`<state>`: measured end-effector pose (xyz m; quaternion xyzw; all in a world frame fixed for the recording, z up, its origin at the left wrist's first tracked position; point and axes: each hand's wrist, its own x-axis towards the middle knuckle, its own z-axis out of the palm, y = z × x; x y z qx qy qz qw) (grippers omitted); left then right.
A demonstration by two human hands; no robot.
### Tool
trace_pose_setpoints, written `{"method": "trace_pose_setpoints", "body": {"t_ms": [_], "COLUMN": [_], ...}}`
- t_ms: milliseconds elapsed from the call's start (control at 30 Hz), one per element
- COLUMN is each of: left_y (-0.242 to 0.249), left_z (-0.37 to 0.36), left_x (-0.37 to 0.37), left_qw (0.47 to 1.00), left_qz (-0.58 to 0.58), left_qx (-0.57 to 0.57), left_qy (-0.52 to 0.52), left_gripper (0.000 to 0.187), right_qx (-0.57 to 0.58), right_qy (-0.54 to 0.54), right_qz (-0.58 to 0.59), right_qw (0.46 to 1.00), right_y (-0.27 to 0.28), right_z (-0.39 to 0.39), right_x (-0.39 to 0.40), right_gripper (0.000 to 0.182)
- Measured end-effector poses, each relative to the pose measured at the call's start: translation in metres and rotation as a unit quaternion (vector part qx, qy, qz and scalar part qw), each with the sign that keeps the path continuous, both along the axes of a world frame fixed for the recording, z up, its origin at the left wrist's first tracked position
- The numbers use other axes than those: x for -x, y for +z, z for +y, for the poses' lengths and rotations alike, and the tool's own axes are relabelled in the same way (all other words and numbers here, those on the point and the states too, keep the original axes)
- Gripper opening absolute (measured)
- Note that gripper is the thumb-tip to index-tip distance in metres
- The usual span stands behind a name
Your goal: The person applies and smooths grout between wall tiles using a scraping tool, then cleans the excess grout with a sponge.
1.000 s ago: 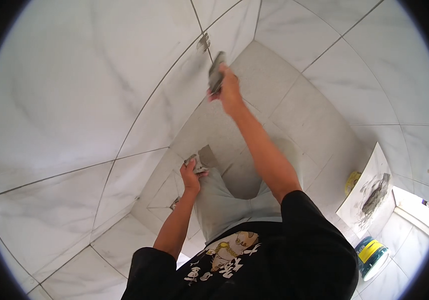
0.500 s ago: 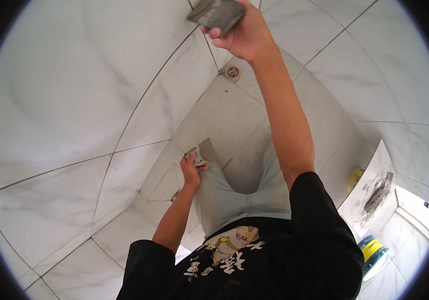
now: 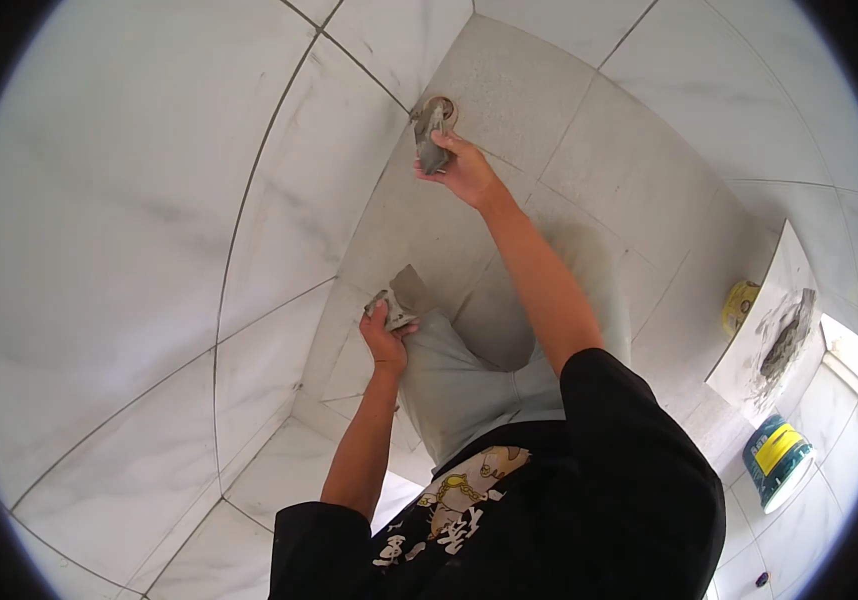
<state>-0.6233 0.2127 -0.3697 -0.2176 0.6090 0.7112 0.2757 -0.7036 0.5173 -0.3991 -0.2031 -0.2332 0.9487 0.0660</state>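
My right hand (image 3: 469, 172) grips a flat grey scraper (image 3: 433, 150) smeared with wet grout, held nearly edge-on to my view. It is close to a round pipe opening (image 3: 442, 108) in the floor corner, partly covering it; contact cannot be made out. Above my knee, my left hand (image 3: 386, 340) is closed around a second scraper (image 3: 409, 288) with a grey blade and grout stuck near the fingers. Its handle is hidden by the hand. Dark joint lines run between the marbled wall tiles (image 3: 319, 170) beside both hands.
At the right, a white board (image 3: 749, 365) carries a heap of grey grout (image 3: 789, 335). Behind it stands a yellow roll-shaped item (image 3: 739, 305). A green bucket with a yellow label (image 3: 779, 460) sits lower on the tiled floor. Grey floor tiles (image 3: 509, 90) lie ahead.
My right hand has come down from the wall with its scraper to near the pipe opening. My view has shifted and turned slightly. My left hand still holds its scraper by the knee.
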Motion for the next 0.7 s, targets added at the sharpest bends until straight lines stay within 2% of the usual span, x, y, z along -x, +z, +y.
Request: {"method": "trace_pose_setpoints", "body": {"t_ms": [67,100,167,267,300,367,500,567,600,667,700], "left_y": [-0.002,-0.004,-0.008,-0.005,-0.004,-0.001,-0.004,-0.004,-0.003,-0.002,-0.002], "left_z": [-0.001,-0.001,-0.004,-0.002,-0.001,0.001,-0.003,-0.004,-0.003,-0.002,-0.003], "left_x": [0.0,0.001,0.001,0.0,0.0,0.0,0.002,0.003,0.003,0.0,0.001], "left_qw": [1.0,1.0,1.0,1.0,0.999,1.0,1.0,1.0,1.0,1.0,1.0], "left_qz": [0.001,0.004,0.002,-0.001,0.001,-0.006,-0.014,-0.015,-0.014,-0.012,-0.008], "left_qx": [0.01,0.014,0.012,0.023,0.035,0.029,-0.005,0.0,0.013,0.009,0.008], "left_qy": [-0.004,-0.005,-0.008,-0.005,-0.001,0.007,0.019,0.009,-0.003,0.01,0.014], "left_gripper": [0.035,0.035,0.034,0.034,0.035,0.035,0.034,0.035,0.036,0.037,0.037], "right_qx": [-0.054,-0.054,-0.127,-0.189,-0.189,-0.267,-0.216,-0.232,-0.237,-0.05,-0.065], "right_qy": [0.0,0.0,-0.029,-0.074,-0.072,-0.099,-0.087,0.106,0.112,-0.042,-0.006], "right_qz": [-0.077,-0.077,-0.147,-0.145,-0.146,-0.176,-0.175,-0.138,-0.137,-0.19,-0.158], "right_qw": [0.996,0.996,0.98,0.968,0.968,0.942,0.957,0.957,0.955,0.98,0.985], "right_y": [-0.009,-0.012,-0.018,-0.04,-0.041,-0.043,-0.057,-0.049,-0.048,-0.047,-0.044], "right_z": [-0.01,-0.013,-0.019,-0.022,-0.024,-0.03,-0.065,-0.056,-0.048,-0.033,-0.015], "right_x": [0.012,0.02,0.033,0.061,0.069,0.083,0.07,0.032,0.03,0.035,0.042], "right_gripper": [0.059,0.059,0.071,0.079,0.079,0.076,0.077,0.061,0.061,0.046,0.041]}}
